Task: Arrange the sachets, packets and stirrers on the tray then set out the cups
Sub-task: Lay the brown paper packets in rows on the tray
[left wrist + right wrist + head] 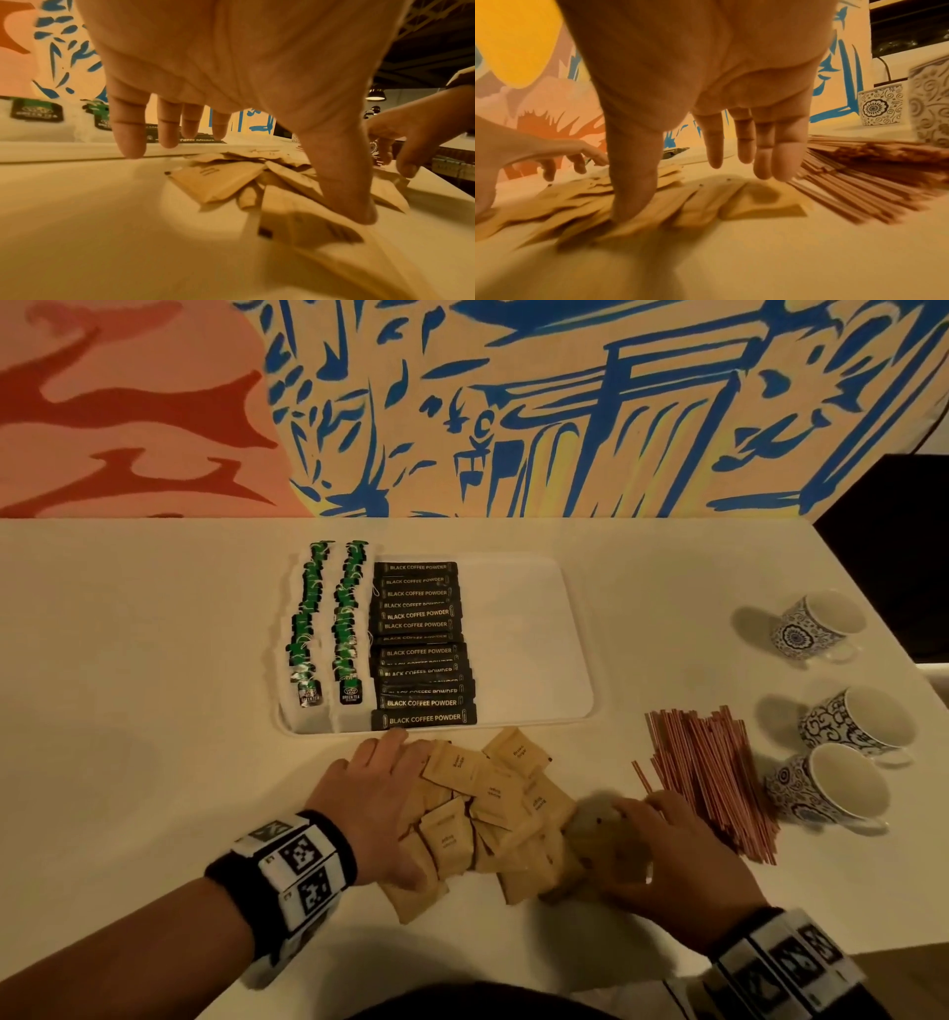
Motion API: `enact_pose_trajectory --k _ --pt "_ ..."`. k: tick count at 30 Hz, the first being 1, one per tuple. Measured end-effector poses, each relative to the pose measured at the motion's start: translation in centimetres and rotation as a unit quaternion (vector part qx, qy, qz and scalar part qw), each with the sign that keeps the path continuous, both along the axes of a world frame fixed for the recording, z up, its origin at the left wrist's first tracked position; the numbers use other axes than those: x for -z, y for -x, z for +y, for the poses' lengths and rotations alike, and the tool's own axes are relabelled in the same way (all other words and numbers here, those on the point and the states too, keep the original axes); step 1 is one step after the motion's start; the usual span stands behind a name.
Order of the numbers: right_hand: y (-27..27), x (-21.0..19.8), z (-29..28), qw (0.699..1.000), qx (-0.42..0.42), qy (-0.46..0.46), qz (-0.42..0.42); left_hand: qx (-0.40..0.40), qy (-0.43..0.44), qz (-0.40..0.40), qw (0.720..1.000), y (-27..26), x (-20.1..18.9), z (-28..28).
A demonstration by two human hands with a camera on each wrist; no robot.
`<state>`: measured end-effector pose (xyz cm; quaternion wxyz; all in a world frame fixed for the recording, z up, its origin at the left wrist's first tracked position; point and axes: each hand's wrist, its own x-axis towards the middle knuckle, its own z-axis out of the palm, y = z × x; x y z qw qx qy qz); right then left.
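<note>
A white tray [529, 629] holds two rows of green tea bags [328, 618] and a column of black coffee sachets [421, 649]. A loose pile of brown sugar packets [493, 803] lies on the table in front of the tray. My left hand [380, 803] is spread over the pile's left side, thumb [344, 194] pressing on a packet [308, 229]. My right hand [662, 845] is spread at the pile's right side, thumb [634, 192] down on the brown packets [706, 199], fingers straight. Red-brown stirrers [714, 773] lie in a heap to the right.
Three patterned cups [816, 624] [857, 721] [827, 788] lie on their sides at the table's right, close to the stirrers. A painted wall [462, 403] runs behind the table. The tray's right half is bare. The table's right edge is near the cups.
</note>
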<state>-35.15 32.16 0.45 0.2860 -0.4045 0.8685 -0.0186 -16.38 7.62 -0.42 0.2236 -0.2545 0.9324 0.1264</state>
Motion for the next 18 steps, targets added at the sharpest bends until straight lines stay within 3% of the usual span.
enact_pose_trajectory --k 6,18 --pt "-1.0 1.1 -0.1 1.0 -0.004 -0.015 -0.009 -0.015 -0.021 -0.016 1.0 -1.4 0.4 0.0" --pt "-2.2 1.8 -6.1 0.998 -0.042 0.025 -0.041 -0.089 -0.1 0.037 0.99 -1.5 0.8 -1.9"
